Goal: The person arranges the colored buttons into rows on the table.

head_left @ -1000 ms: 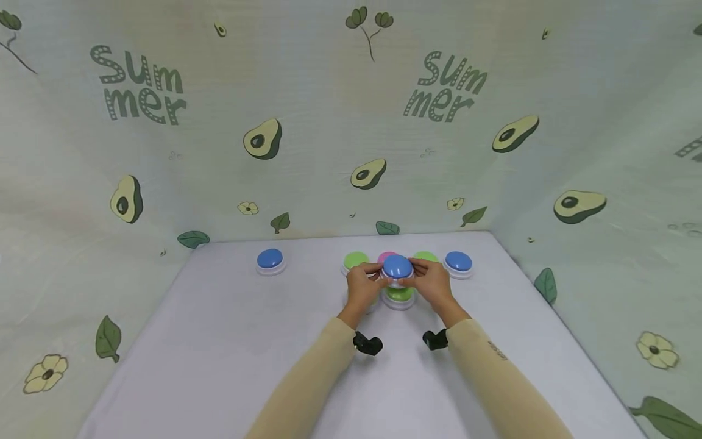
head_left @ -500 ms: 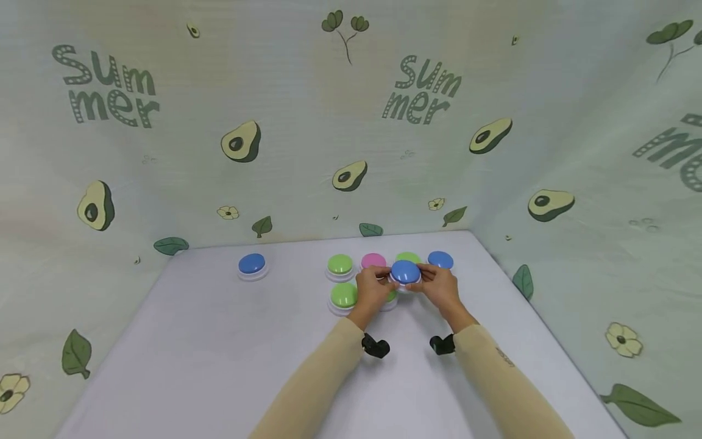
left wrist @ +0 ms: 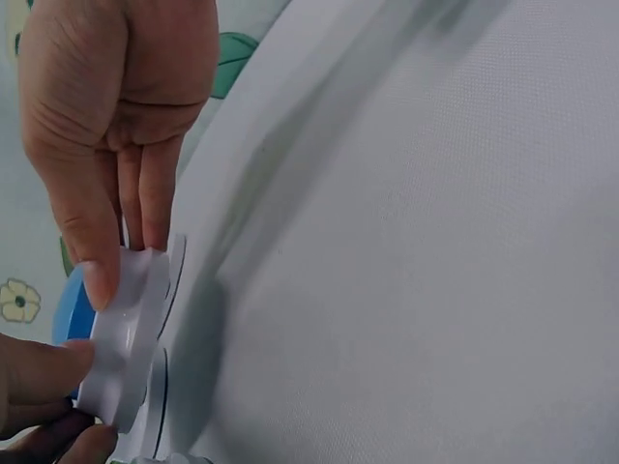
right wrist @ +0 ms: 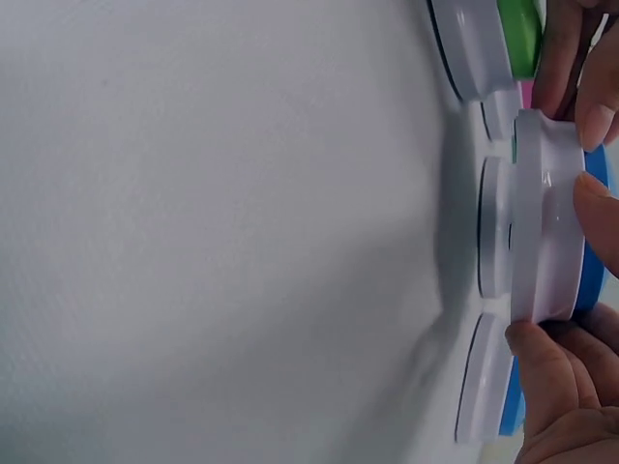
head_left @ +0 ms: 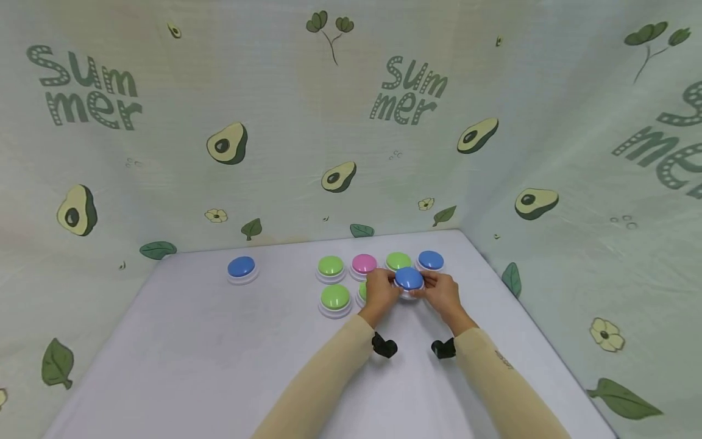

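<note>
A blue-domed push button with a white round base (head_left: 409, 278) is held between both hands. My left hand (head_left: 382, 294) grips its left side, and my right hand (head_left: 442, 294) grips the right. Seen from the right wrist, the white base (right wrist: 547, 222) is on edge and looks slightly raised off the table. A green button (head_left: 366, 292) beside it is mostly hidden by my left hand. Another green button (head_left: 335, 297) sits to the left of that one. Behind the held button stand a green button (head_left: 398, 261) and a blue button (head_left: 430, 260).
The back row also holds a pink button (head_left: 364, 263) and a green button (head_left: 331, 266). A lone blue button (head_left: 241, 266) lies farther left on the white table (head_left: 219, 366). A printed cloth (head_left: 285, 91) hangs behind the table and along its right side.
Both hands have carried the blue button rightward and lowered it, from over the front green button to the right of it. The head view has turned to the right.
</note>
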Demonstrator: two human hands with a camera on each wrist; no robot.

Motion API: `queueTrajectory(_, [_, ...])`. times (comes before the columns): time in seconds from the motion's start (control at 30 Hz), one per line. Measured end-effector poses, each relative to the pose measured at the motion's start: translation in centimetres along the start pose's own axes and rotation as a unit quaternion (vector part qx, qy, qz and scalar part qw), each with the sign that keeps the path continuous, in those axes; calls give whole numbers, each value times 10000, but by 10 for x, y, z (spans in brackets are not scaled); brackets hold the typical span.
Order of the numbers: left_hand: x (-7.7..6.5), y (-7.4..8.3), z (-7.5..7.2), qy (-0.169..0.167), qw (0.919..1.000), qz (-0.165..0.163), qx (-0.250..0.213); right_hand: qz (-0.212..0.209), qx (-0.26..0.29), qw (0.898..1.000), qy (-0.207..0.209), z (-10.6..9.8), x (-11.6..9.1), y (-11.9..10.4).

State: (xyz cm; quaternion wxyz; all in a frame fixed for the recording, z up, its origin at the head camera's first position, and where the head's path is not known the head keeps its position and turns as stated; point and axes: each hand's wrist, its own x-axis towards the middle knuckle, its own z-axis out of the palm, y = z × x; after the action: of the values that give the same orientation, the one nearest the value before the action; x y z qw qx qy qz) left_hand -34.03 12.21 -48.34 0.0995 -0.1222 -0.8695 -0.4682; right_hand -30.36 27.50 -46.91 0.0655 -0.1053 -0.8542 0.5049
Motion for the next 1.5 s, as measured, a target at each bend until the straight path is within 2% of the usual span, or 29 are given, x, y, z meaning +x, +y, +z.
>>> queueTrajectory(0.17, [0, 5, 4, -1, 9985, 34, 542, 18, 25, 10000, 0, 2, 2, 8])
queueTrajectory(0.37, [3, 9, 9, -245, 9965, -108, 787, 48, 77, 9999, -60, 2, 4, 16])
queueTrajectory(0.5, [4, 11, 12, -391, 9942, -92, 994, 86, 84, 9999, -80, 2, 5, 19])
queueTrajectory(0.73, [0, 16, 16, -507, 9903, -164, 1283, 116, -119, 9998, -58, -1, 5, 26])
queueTrajectory(1.07, [-1, 22, 17, -719, 9902, -260, 1172, -93, -215, 9997, 17, -5, 6, 30])
queueTrajectory(1.3, [-1, 24, 15, -658, 9901, 25, 1239, -52, -367, 9993, -62, -7, 7, 30])
queueTrajectory(1.5, [1, 23, 16, -778, 9900, -241, 1155, -4, -520, 9986, -56, -7, 8, 31])
